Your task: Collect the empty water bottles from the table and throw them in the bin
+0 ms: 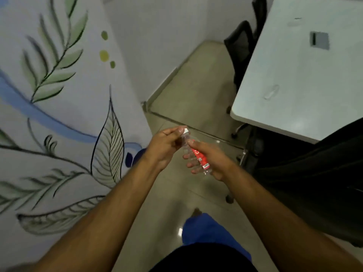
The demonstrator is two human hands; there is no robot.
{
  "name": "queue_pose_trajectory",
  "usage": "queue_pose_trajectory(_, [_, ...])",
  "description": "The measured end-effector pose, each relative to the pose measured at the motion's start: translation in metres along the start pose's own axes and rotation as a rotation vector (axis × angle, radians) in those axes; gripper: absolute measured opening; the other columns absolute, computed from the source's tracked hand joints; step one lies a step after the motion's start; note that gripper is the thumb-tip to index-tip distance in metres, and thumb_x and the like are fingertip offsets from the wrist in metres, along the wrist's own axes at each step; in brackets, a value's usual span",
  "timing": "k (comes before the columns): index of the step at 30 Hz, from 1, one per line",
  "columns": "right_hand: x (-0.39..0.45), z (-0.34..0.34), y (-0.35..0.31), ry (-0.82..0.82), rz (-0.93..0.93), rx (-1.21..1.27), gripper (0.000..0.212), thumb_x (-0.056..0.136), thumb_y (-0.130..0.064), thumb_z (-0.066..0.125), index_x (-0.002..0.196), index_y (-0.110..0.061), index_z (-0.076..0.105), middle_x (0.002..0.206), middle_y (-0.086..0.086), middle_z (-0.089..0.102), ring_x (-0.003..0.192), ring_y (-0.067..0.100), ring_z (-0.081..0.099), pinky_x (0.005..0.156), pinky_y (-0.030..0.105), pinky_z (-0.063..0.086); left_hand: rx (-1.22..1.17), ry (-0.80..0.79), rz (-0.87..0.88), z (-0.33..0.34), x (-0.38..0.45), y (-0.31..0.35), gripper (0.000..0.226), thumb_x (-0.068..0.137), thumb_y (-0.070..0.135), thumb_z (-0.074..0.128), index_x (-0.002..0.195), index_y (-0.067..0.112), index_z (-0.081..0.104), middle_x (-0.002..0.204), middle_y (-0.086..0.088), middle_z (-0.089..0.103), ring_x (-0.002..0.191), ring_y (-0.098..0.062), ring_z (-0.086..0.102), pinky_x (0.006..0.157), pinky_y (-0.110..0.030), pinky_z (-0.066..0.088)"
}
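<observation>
A small clear water bottle (197, 154) with a red label and a white cap is held in front of me above the floor. My right hand (211, 160) wraps around its body. The fingers of my left hand (167, 144) pinch the white cap at the bottle's top. The white table (306, 75) stands at the right; a second clear bottle (272, 92) seems to lie on it, blurred. No bin is in view.
A wall painted with leaves (59, 114) fills the left side. Black office chairs (243, 48) stand along the table's left edge, and another dark chair (306, 173) sits at its near corner. Beige floor (188, 91) runs ahead between wall and table. My leg in blue (206, 232) is below.
</observation>
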State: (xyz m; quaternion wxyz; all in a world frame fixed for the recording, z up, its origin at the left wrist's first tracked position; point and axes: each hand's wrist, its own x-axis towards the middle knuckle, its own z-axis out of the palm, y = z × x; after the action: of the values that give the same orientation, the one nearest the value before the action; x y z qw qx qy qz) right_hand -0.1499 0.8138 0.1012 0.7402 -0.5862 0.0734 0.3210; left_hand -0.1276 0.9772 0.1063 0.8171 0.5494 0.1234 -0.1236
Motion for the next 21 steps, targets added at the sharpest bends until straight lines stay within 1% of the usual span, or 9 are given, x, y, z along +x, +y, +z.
queue_pose_trajectory(2, [0.024, -0.016, -0.014, -0.059, 0.073, 0.148, 0.043, 0.086, -0.052, 0.064, 0.106, -0.013, 0.065, 0.084, 0.007, 0.068, 0.059, 0.018, 0.066, 0.05, 0.027, 0.054, 0.005, -0.048, -0.033, 0.008, 0.04, 0.006, 0.011, 0.096, 0.006, 0.059, 0.097, 0.003, 0.069, 0.086, -0.009, 0.072, 0.074, -0.015, 0.069, 0.071, -0.024, 0.059])
queue_pose_trajectory(3, [0.036, -0.024, -0.021, -0.08, 0.096, 0.236, 0.043, 0.088, -0.053, 0.061, 0.105, -0.013, 0.064, 0.081, 0.007, 0.066, 0.057, 0.017, 0.066, 0.048, 0.027, 0.053, 0.016, -0.063, -0.045, 0.015, 0.061, 0.009, 0.01, 0.096, 0.006, 0.059, 0.096, 0.003, 0.069, 0.085, -0.009, 0.072, 0.072, -0.014, 0.069, 0.068, -0.023, 0.058])
queue_pose_trajectory(6, [0.068, -0.056, -0.043, -0.057, 0.089, 0.393, 0.044, 0.09, -0.053, 0.056, 0.097, -0.012, 0.07, 0.075, 0.006, 0.065, 0.053, 0.016, 0.064, 0.045, 0.024, 0.049, 0.057, -0.103, -0.103, 0.043, 0.12, 0.013, 0.011, 0.096, 0.007, 0.06, 0.094, 0.005, 0.07, 0.075, -0.004, 0.074, 0.065, -0.011, 0.069, 0.062, -0.022, 0.057])
queue_pose_trajectory(9, [0.091, -0.087, -0.066, -0.022, 0.035, 0.467, 0.045, 0.091, -0.055, 0.056, 0.093, -0.013, 0.073, 0.076, 0.005, 0.065, 0.055, 0.015, 0.064, 0.047, 0.024, 0.047, 0.095, -0.176, -0.154, 0.072, 0.174, 0.023, 0.013, 0.096, 0.005, 0.058, 0.099, 0.004, 0.071, 0.076, -0.004, 0.075, 0.067, -0.012, 0.07, 0.066, -0.022, 0.058])
queue_pose_trajectory(13, [0.121, -0.128, -0.094, 0.067, -0.034, 0.533, 0.044, 0.094, -0.053, 0.057, 0.108, -0.013, 0.066, 0.08, 0.006, 0.062, 0.06, 0.016, 0.063, 0.052, 0.028, 0.052, 0.25, -0.276, -0.168, 0.114, 0.24, 0.031, 0.016, 0.098, 0.01, 0.057, 0.103, 0.005, 0.071, 0.086, -0.008, 0.073, 0.074, -0.016, 0.066, 0.07, -0.027, 0.056])
queue_pose_trajectory(15, [0.138, -0.149, -0.104, 0.178, -0.087, 0.534, 0.044, 0.094, -0.052, 0.062, 0.111, -0.011, 0.064, 0.08, 0.006, 0.061, 0.062, 0.017, 0.062, 0.052, 0.029, 0.051, 0.363, -0.317, -0.177, 0.138, 0.271, 0.029, 0.022, 0.097, 0.016, 0.06, 0.107, 0.0, 0.071, 0.091, -0.013, 0.073, 0.08, -0.019, 0.067, 0.077, -0.034, 0.056])
queue_pose_trajectory(17, [0.15, -0.173, -0.112, 0.398, -0.116, 0.547, 0.05, 0.09, -0.051, 0.068, 0.115, -0.008, 0.062, 0.084, 0.01, 0.062, 0.064, 0.02, 0.063, 0.051, 0.03, 0.051, 0.482, -0.34, -0.174, 0.166, 0.307, 0.023, 0.026, 0.095, 0.02, 0.063, 0.107, -0.002, 0.071, 0.096, -0.017, 0.073, 0.085, -0.021, 0.066, 0.084, -0.038, 0.056])
queue_pose_trajectory(19, [0.158, -0.197, -0.12, 0.655, -0.108, 0.542, 0.052, 0.087, -0.052, 0.071, 0.11, -0.006, 0.066, 0.093, 0.015, 0.066, 0.071, 0.025, 0.066, 0.058, 0.032, 0.052, 0.595, -0.387, -0.138, 0.193, 0.343, 0.013, 0.024, 0.095, 0.023, 0.064, 0.101, 0.002, 0.072, 0.093, -0.011, 0.073, 0.085, -0.019, 0.064, 0.08, -0.036, 0.054])
queue_pose_trajectory(21, [0.169, -0.225, -0.129, 0.899, -0.074, 0.528, 0.049, 0.087, -0.055, 0.07, 0.104, -0.009, 0.068, 0.099, 0.013, 0.075, 0.081, 0.029, 0.072, 0.072, 0.04, 0.059, 0.708, -0.466, -0.118, 0.223, 0.384, 0.002, 0.018, 0.094, 0.025, 0.065, 0.093, 0.008, 0.07, 0.088, -0.006, 0.07, 0.083, -0.018, 0.063, 0.073, -0.032, 0.052])
